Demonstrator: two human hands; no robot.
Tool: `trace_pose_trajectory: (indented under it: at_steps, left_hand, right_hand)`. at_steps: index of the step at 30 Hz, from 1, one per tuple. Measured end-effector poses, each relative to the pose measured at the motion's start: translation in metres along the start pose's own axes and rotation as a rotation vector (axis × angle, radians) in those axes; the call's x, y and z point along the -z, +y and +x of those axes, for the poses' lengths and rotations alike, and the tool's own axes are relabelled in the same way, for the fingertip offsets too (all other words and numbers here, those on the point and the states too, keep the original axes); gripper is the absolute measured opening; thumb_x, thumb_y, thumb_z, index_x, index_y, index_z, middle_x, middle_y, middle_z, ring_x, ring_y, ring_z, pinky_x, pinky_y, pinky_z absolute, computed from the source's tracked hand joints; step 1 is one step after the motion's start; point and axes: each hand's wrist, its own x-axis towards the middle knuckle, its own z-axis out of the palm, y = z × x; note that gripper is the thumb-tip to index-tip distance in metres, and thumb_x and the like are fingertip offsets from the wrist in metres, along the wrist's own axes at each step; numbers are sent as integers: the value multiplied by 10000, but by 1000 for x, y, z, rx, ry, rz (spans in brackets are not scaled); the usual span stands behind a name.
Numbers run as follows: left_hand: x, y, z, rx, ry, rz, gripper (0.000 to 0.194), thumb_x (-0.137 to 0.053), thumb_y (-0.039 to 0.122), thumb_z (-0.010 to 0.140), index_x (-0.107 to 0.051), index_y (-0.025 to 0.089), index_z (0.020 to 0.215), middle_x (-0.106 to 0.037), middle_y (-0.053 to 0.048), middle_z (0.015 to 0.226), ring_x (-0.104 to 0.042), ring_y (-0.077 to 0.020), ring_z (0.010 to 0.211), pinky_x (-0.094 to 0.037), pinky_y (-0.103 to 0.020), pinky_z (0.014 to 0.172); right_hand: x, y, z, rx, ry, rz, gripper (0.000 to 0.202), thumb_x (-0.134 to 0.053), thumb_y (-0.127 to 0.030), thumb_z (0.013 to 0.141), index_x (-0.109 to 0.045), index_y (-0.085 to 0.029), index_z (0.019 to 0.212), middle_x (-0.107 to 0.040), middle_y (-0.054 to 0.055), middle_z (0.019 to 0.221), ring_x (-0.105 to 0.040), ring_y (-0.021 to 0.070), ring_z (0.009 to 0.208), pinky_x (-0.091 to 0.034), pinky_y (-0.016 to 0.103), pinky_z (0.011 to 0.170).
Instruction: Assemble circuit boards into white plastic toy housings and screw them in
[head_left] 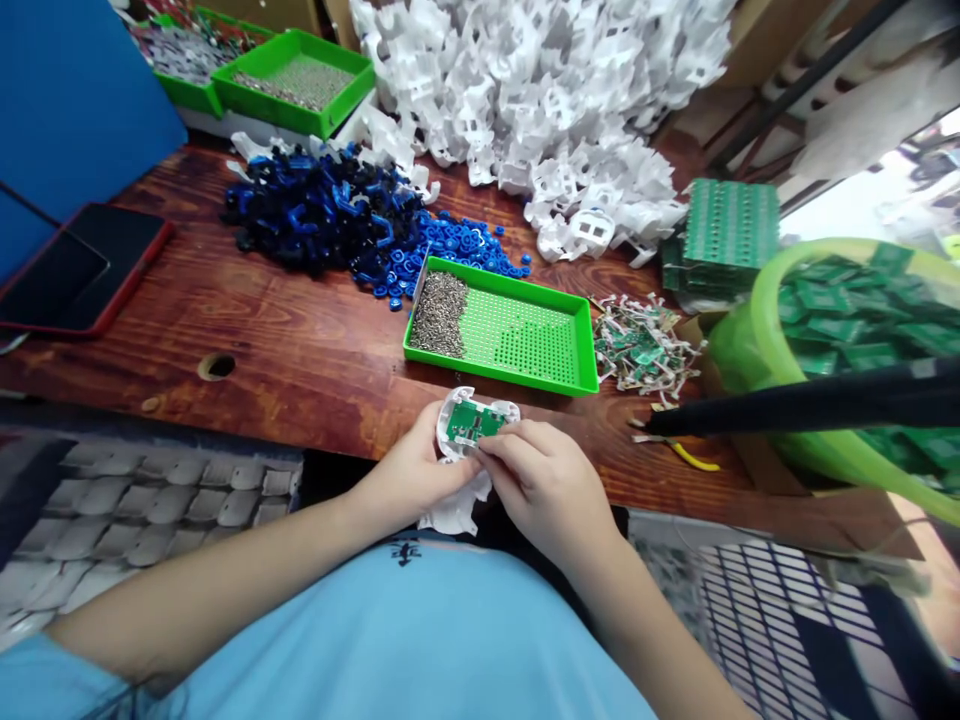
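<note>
A white plastic shell with a green circuit board inside it is held over the table's front edge. My left hand grips the shell from its left side, thumb along the lower edge. On the right, my right hand has its thumb and fingers pinched together at the board's lower right edge; whatever lies between the fingertips is too small to make out. Another white plastic piece shows below the hands. Just beyond them lies a green tray with small metal screws at its left end.
Blue and black parts and white shells are heaped behind the tray. Wired boards, yellow-handled pliers, a green tub and a black bar are at right. A phone lies left.
</note>
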Motion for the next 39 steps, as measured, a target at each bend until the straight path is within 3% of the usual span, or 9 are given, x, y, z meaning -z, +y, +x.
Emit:
trace_pose_trajectory:
  at_steps: [8,14,21,25,29,31,33,36,39]
  left_hand:
    - [2,4,-4,-23,-26,-92,577,-687,186,724,-394,206,1221,-598,-45,1174,-557,-211,1108,-431,-293,924]
    - [4,1,0,-14,18,-172,300,-496,341,875,-481,184,1130,-626,-51,1105,-569,-222,1045,-431,-342,903]
    - [3,0,5,27,128,-152,271,-629,270,789,-530,174,1022,-634,-14,944,-583,-191,926,-432,-305,840]
    - [2,0,6,50,143,-172,268,-607,246,796,-532,176,1044,-653,-28,985,-601,-200,945,-445,-315,841]
    - [4,-3,5,61,126,-184,291,-611,269,796,-531,183,1062,-675,-25,946,-632,-194,860,-473,-315,783]
    - [5,-3,4,58,110,-183,325,-634,273,781,-528,174,1072,-679,-33,958,-633,-190,858,-477,-301,776]
    - [4,-2,3,47,100,-180,355,-654,272,767,-520,165,1078,-673,-40,991,-629,-182,877,-476,-280,778]
    - [4,0,0,29,87,-170,349,-664,273,764,-519,154,1058,-669,-40,979,-622,-163,863,-478,-248,758]
    - [5,-2,-4,12,67,-164,362,-648,277,784,-502,175,1099,-665,-17,945,-617,-146,855,-482,-230,754]
  right_hand:
    - [-4,-2,3,32,-14,-142,92,-546,-148,825,-630,-180,803,-649,38,785,-582,171,737,-409,291,657]
    - [-6,-8,6,76,-5,-246,102,-533,-155,845,-634,-164,836,-657,35,815,-579,171,767,-392,303,693]
    - [-11,-10,7,17,3,-215,123,-524,-166,852,-645,-173,834,-652,38,807,-565,186,736,-413,319,674]
    - [-5,-3,0,-87,60,100,159,-528,-210,865,-630,-192,986,-637,47,900,-575,169,844,-458,298,748]
    - [-6,9,-10,-570,290,726,213,-592,-286,825,-545,-236,1027,-584,27,981,-558,139,913,-453,287,825]
    - [-11,11,-9,-740,235,1037,305,-624,-356,789,-511,-227,1042,-583,30,1007,-570,135,907,-464,294,832]
    - [-16,10,-3,-757,92,1211,392,-655,-394,743,-515,-194,1050,-604,53,1023,-590,152,918,-483,313,830]
    - [-21,6,6,-740,-38,1327,406,-708,-375,679,-546,-168,989,-629,43,958,-603,145,866,-496,282,774]
    - [-25,4,10,-765,-47,1382,339,-744,-322,649,-530,-175,868,-588,-31,800,-562,77,711,-463,203,670]
